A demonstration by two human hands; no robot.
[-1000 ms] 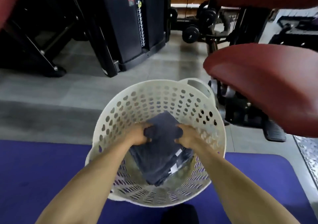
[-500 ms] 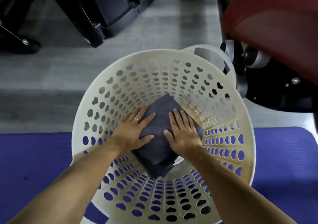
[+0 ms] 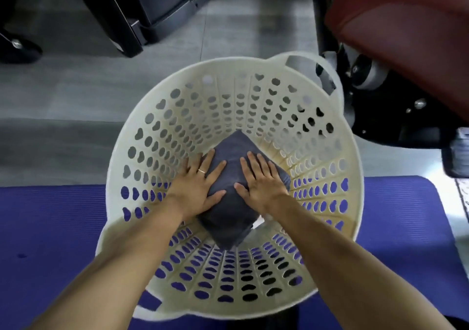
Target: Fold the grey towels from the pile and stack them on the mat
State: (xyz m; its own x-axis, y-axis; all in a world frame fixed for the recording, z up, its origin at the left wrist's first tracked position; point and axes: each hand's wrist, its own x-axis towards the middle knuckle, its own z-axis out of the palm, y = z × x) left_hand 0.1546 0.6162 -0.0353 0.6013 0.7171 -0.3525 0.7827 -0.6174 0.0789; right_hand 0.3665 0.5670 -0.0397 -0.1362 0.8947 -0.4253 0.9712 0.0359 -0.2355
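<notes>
A stack of folded grey towels [image 3: 232,210] lies at the bottom of a cream perforated laundry basket [image 3: 157,136]. My left hand [image 3: 199,187] presses flat on the stack's left side, fingers straight and spread, a ring on one finger. My right hand [image 3: 262,180] presses flat on the right side, fingers straight too. The basket stands on the far edge of a purple mat [image 3: 50,228]. The lower towels of the stack are mostly hidden under the top one.
A dark red padded seat [image 3: 406,32] of a gym machine overhangs at the upper right, with its black frame [image 3: 396,126] close to the basket's handle. Black machine bases [image 3: 142,7] stand on the grey floor [image 3: 76,88] at the upper left.
One second ago both hands gripped the top towel; they have since flattened onto the stack. The view has dropped closer over the basket.
</notes>
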